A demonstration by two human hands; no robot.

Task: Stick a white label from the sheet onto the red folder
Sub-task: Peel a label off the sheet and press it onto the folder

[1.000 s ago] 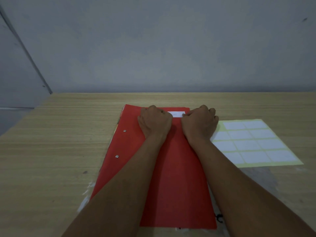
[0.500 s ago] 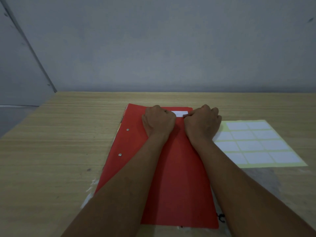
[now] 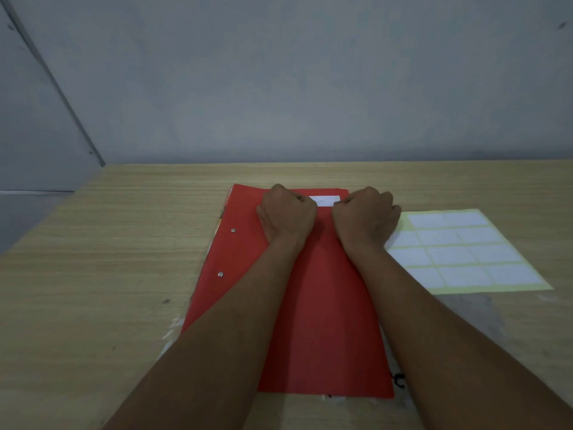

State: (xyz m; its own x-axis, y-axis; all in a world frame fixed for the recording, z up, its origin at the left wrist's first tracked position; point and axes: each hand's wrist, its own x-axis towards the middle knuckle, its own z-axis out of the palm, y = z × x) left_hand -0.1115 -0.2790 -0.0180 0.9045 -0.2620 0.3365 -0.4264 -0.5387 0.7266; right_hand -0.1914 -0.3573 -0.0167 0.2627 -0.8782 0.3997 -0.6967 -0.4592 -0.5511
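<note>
A red folder (image 3: 322,305) lies flat on the wooden table, its long side running away from me. A white label (image 3: 324,201) sits near the folder's far edge, between my two fists. My left hand (image 3: 286,217) is curled shut and rests on the folder at the label's left end. My right hand (image 3: 366,218) is also curled, knuckles down at the label's right end. Both hands hide the label's ends. The label sheet (image 3: 465,252), pale yellow with several white labels, lies to the right of the folder.
The wooden table (image 3: 108,274) extends left and right of the folder. A grey wall stands right behind its far edge. White paper scraps (image 3: 172,332) poke out under the folder's near left side. Two metal rivets (image 3: 233,230) mark the folder's left margin.
My fists have drawn slightly apart along the label, showing more of it. The view has shifted a little; the folder and sheet lie where they were.
</note>
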